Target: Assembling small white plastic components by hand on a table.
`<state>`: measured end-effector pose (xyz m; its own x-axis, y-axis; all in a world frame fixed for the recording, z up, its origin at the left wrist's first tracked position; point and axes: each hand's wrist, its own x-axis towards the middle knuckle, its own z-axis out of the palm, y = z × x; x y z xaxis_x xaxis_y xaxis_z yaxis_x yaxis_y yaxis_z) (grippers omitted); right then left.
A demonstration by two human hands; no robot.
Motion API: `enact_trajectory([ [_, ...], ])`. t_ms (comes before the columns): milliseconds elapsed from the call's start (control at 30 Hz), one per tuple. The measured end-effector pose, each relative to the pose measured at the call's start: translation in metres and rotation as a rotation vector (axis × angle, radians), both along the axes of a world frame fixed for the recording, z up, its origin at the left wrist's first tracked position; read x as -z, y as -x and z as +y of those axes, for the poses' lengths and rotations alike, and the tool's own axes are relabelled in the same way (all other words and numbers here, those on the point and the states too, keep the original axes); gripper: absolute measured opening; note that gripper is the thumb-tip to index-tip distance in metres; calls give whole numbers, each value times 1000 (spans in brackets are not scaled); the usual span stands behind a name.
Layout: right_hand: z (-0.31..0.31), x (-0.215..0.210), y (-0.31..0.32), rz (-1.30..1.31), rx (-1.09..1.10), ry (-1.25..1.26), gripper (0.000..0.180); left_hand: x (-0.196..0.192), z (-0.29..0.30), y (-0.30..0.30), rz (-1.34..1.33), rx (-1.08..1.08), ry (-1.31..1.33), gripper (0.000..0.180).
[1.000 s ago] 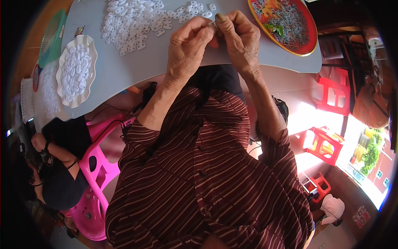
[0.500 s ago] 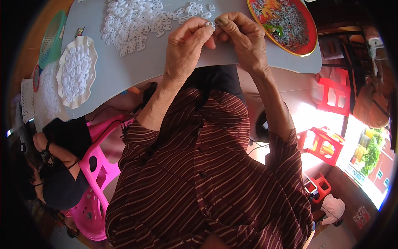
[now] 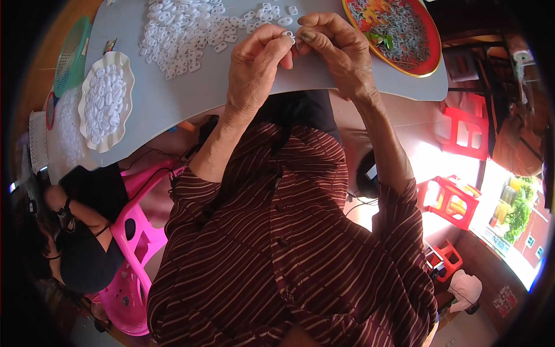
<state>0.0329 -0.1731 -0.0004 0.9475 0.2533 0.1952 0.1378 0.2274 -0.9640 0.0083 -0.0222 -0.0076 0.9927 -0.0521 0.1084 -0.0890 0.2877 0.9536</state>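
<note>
hands: my left and right pinch one white ring above the desk, near the pile.

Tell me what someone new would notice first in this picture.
Probably the left hand and right hand meeting at top centre, pinching a small white plastic piece over the grey table. Behind them spreads a heap of white pieces, with a red patterned tray at right and a scalloped white dish at left.
</note>
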Motion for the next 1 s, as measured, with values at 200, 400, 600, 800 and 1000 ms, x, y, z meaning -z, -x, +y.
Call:
enact_trajectory([
  [200,1,5,-1,-111,-25,14,14,2,1,0,-17,0,-51,14],
  [400,0,4,1,-127,23,129,12,-1,0,1,-55,19,-78,13],
  [600,2,1,3,-144,66,152,11,-1,0,1,-72,24,-88,13],
  [800,2,2,4,-146,93,167,11,-2,0,1,-69,24,-119,15],
  [1000,3,1,5,-211,118,219,10,-2,1,1,-76,23,-227,16],
])
